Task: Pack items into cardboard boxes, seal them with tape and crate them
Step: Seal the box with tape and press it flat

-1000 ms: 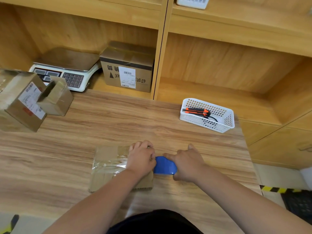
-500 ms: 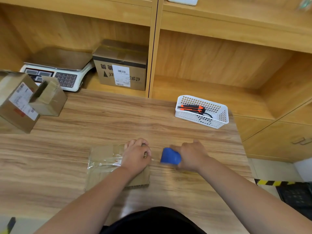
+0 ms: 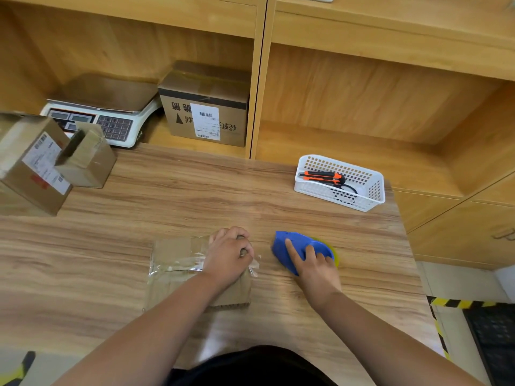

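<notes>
sealing step: left grip [image 3: 228,257], curled, holds the cardboard box [image 3: 178,263] by its right end on the bench [image 3: 195,196]. right grip [image 3: 315,267] clasps the blue tape dispenser [image 3: 292,242] just beside it. next likely calls for smoothing the loose tape end [image 3: 255,267] down.

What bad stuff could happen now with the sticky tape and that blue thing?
The loose tape end sticking out beside the left hand looks crinkled. It might fold onto itself instead of lying flat on the box, leaving a weak seal. The right hand holds the blue tape dispenser. Its cutting edge is hidden here and could perhaps nick a finger.
</notes>
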A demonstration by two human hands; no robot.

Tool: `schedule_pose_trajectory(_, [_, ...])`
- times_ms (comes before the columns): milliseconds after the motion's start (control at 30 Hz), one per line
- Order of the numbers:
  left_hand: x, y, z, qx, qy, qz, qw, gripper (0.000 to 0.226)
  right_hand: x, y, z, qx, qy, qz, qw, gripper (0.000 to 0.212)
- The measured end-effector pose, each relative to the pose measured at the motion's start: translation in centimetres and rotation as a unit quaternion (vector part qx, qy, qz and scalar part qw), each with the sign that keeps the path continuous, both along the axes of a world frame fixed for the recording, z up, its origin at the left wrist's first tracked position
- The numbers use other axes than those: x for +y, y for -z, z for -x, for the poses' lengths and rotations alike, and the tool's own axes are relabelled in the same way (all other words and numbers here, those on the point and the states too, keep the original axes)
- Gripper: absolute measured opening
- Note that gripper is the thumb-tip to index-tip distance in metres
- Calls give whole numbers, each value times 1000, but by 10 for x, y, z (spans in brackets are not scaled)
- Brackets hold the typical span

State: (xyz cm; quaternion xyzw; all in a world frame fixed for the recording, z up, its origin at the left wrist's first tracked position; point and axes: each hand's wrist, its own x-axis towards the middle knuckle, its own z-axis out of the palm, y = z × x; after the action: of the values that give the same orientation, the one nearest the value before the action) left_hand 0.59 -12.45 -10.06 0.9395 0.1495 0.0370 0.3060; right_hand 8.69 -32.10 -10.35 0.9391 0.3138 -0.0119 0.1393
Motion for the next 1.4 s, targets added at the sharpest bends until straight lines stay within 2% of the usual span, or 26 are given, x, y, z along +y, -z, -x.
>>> schedule_pose_trajectory(67, [0, 0, 1, -4, 0, 0, 1000, 13, 5, 4, 4, 6, 10, -27, 1000, 99])
schedule_pose_trajectory(133, [1, 1, 1, -10, 2, -4, 1000, 13, 9, 2, 10, 10, 21, -65, 998, 89])
schedule_pose_trajectory(233, [0, 2, 1, -11, 4, -9, 1000, 12, 23, 1, 26, 0, -10, -200, 980, 43])
schedule_pose_trajectory(267, [0, 3, 1, -14, 2, -13, 1000, 11, 31, 1, 33, 43, -5, -248, 968, 39])
schedule_pose_trajectory(333, [0, 4, 0, -19, 0, -23, 1000, 10, 53, 0, 46, 192, 78, -327, 922, 50])
schedule_pose_trajectory(367, [1, 5, 0, -17, 0, -29, 999, 11, 61, -1, 51, 242, 133, -350, 895, 47])
schedule_pose_trajectory(467, [1, 7, 0, -13, 10, -52, 998, 17, 77, 2, 56, 321, 291, -409, 803, 17])
schedule_pose_trajectory(533, [0, 7, 0, -22, 10, -65, 998, 21, 82, 4, 53, 329, 339, -422, 774, 17])
schedule_pose_trajectory(600, [2, 6, 1, -20, 28, -72, 997, 24, 83, 6, 51, 323, 346, -419, 775, 19])
schedule_pose_trajectory(667, [7, 3, 4, 5, 63, -96, 993, 47, 84, 7, 51, 315, 337, -405, 790, 17])
schedule_pose_trajectory(733, [13, 2, 13, 24, 94, -198, 975, 58, 84, 11, 52, 299, 315, -376, 818, 16])
schedule_pose_trajectory(800, [18, 4, 28, 45, 73, -253, 964, 55, 87, 14, 53, 298, 292, -361, 834, 17])
schedule_pose_trajectory(1033, [27, 14, 71, 113, -31, -262, 958, 64, 90, 22, 51, 314, 259, -363, 838, 14])
schedule_pose_trajectory(1133, [27, 17, 76, 122, -36, -258, 958, 68, 93, 22, 50, 313, 248, -347, 849, 22])
schedule_pose_trajectory(1233, [28, 16, 74, 127, -37, -264, 955, 70, 93, 22, 51, 341, 245, -347, 838, 32])
schedule_pose_trajectory(1300, [31, 16, 72, 119, -27, -270, 955, 70, 93, 21, 51, 342, 211, -313, 860, 35])
schedule_pose_trajectory(1400, [36, 15, 68, 109, -21, -265, 958, 71, 93, 16, 46, 295, 136, -295, 899, 37])
